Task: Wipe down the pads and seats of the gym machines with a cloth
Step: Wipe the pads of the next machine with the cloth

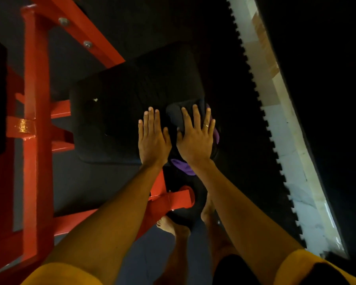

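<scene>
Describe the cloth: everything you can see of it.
The cloth is crumpled fabric, dark on top, with purple showing at its right edge and below the wrist. It lies bunched on the right part of the black seat pad. The right hand presses flat on it, fingers straight and spread, covering its middle. The left hand rests on the pad beside it.

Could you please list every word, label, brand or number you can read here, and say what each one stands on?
There is no readable text.
The black pad, the red frame and the cloth under the right hand show no lettering; the pale speck on the pad is too small to tell.
</scene>
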